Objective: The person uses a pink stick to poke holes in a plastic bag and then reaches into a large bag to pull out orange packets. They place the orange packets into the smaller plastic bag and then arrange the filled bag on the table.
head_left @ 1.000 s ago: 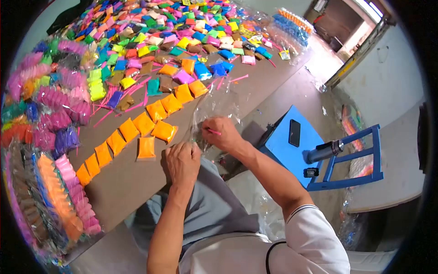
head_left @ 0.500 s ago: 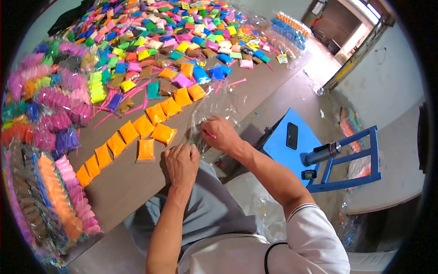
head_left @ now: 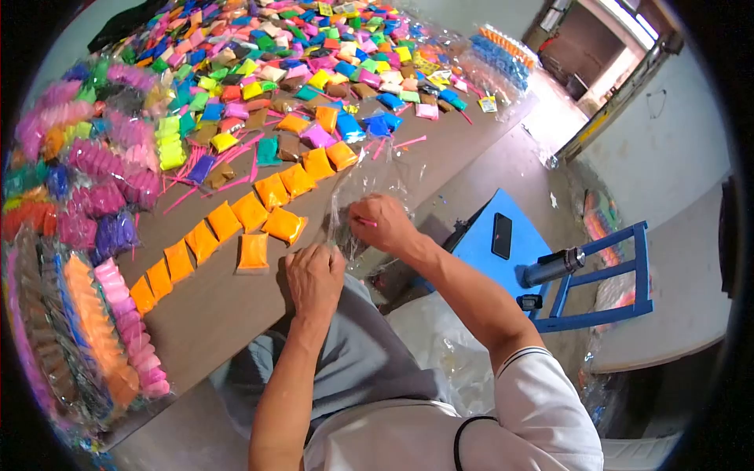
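Note:
A clear plastic bag (head_left: 386,174) lies crumpled at the table's near edge, its mouth between my two hands. My right hand (head_left: 382,224) is closed at the bag, with a small pink stick (head_left: 367,223) poking out of the fist. Close beside it, my left hand (head_left: 314,276) has its fingers curled down onto the bag's edge; the fingertips are hidden. Left of the hands, orange packets (head_left: 225,220) run in a slanting row. Two more orange packets, one nearer (head_left: 253,251) and one by my left hand (head_left: 285,225), lie apart from the row.
A big heap of colourful packets (head_left: 298,47) covers the table's far part, with pink sticks (head_left: 188,169) along its front. Bagged packet strips (head_left: 118,330) line the left side. At right, a blue chair (head_left: 491,212) holds a phone (head_left: 502,235) and a flask (head_left: 554,267).
The view has shifted slightly. Both hands stay at the bag in almost the same pose, and the pink stick in my right fist has tilted a little. The orange packets have not moved.

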`<state>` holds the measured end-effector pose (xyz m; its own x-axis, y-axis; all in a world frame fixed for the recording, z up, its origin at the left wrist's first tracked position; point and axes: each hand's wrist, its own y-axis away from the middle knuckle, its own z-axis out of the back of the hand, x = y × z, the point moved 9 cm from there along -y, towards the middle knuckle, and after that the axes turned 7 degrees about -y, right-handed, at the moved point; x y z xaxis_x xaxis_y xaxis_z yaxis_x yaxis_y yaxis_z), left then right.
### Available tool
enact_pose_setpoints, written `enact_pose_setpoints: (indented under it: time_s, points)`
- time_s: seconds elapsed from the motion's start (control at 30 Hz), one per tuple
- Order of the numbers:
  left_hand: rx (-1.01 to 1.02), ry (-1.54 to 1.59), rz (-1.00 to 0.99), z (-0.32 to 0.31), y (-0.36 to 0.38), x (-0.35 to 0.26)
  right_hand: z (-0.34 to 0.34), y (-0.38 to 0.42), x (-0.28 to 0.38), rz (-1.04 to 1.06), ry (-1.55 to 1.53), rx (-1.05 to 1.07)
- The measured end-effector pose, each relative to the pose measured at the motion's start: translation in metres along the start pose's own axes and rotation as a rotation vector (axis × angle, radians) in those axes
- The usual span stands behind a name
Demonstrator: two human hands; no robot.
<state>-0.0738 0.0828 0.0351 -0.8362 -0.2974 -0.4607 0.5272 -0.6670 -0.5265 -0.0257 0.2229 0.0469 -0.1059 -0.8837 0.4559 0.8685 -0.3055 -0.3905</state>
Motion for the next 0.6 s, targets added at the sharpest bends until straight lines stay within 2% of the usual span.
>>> enact_pose_setpoints:
  time_s: [0.1,0.17,0.3,0.33,0.4,0.43,0.5,0.53,0.6]
  points:
    - [0.014,0.012,0.008,-0.001,0.002,0.002,-0.012,0.007,0.016,0.044,-0.119,0.05]
    - [0.0,-0.003,-0.01,-0.002,0.002,0.002,-0.013,0.01,-0.001,-0.091,-0.139,0.022]
    - [-0.011,0.003,-0.013,-0.001,0.0,0.0,0.003,0.001,-0.024,-0.186,-0.036,0.025]
    - [-0.004,0.005,0.0,-0.001,0.001,0.001,0.002,0.002,-0.02,-0.18,-0.029,0.027]
    - [0.013,0.003,0.025,-0.002,0.002,0.004,-0.01,0.011,0.007,-0.03,-0.199,0.038]
    - [0.0,-0.001,0.021,-0.001,0.001,0.003,-0.014,0.011,0.008,-0.035,-0.205,0.043]
    - [-0.003,-0.005,0.011,-0.002,0.004,0.002,-0.013,0.012,-0.004,-0.175,-0.224,0.005]
    - [-0.011,-0.013,0.012,-0.002,0.003,0.003,-0.005,0.009,-0.005,-0.112,-0.161,-0.072]
    - [-0.026,-0.013,-0.001,0.0,0.002,0.001,0.0,0.006,-0.011,-0.127,-0.139,-0.086]
